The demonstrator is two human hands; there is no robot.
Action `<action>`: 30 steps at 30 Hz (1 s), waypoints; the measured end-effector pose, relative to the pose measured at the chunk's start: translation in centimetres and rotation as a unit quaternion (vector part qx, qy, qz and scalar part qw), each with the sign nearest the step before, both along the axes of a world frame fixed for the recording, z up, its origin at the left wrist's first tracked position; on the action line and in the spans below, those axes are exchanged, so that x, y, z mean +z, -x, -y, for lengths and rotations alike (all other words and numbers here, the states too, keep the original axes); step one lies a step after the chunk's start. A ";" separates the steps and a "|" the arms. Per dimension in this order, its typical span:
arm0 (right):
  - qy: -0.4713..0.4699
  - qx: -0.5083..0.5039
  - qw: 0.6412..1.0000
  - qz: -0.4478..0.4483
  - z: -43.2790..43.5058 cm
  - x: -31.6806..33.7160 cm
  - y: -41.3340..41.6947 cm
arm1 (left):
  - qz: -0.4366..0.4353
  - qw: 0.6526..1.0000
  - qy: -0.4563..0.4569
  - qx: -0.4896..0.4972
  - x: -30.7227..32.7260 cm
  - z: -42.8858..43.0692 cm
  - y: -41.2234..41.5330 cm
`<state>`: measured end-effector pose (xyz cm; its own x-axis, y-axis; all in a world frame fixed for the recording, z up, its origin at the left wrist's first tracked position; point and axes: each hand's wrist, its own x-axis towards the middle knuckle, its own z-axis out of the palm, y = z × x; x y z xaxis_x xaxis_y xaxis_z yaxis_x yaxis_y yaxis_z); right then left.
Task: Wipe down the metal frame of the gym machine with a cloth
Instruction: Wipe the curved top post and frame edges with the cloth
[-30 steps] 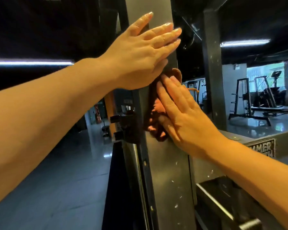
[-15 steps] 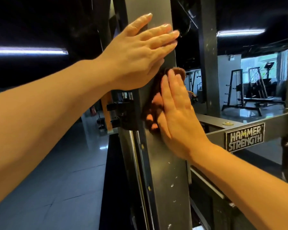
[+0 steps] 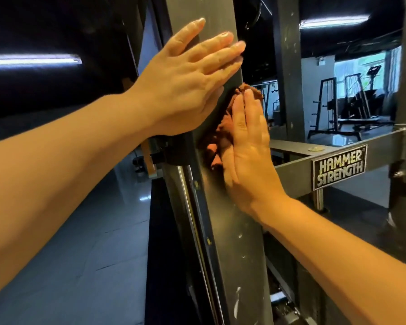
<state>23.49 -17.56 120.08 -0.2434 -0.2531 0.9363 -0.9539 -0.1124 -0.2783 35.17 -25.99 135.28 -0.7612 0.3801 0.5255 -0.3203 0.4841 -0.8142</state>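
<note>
Brown crumpled cloth (image 3: 222, 130) sits under the flat right hand (image 3: 249, 165) on the upright grey metal post (image 3: 234, 242), below the flat left hand (image 3: 183, 90)

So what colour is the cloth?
The cloth is reddish-brown; the head view shows it best.

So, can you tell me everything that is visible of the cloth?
The cloth is reddish-brown and looks soft. It is bunched up, not folded flat. The right hand presses it with straight fingers against the grey metal post and covers most of it. Crumpled parts show above the fingertips and left of the palm. The left hand rests on the post just above; whether it touches the cloth is unclear.
</note>
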 end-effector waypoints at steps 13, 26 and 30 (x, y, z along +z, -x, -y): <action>0.050 0.052 0.996 0.061 0.5 -3.3 0.0 | -0.010 1.000 0.021 -0.021 -1.3 0.8 0.4; 0.017 -0.021 0.999 0.047 -0.4 -8.6 -0.4 | 0.000 0.996 0.025 -0.084 -4.4 1.2 0.6; 0.003 -0.014 0.998 0.069 1.3 -10.5 -5.5 | 0.001 0.997 0.010 -0.079 -4.5 1.2 0.7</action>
<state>29.00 -18.89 109.62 -0.3761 -0.2390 0.8952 -0.9096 -0.0887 -0.4059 34.47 -27.16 130.77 -0.6916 0.5056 0.5157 -0.2406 0.5120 -0.8246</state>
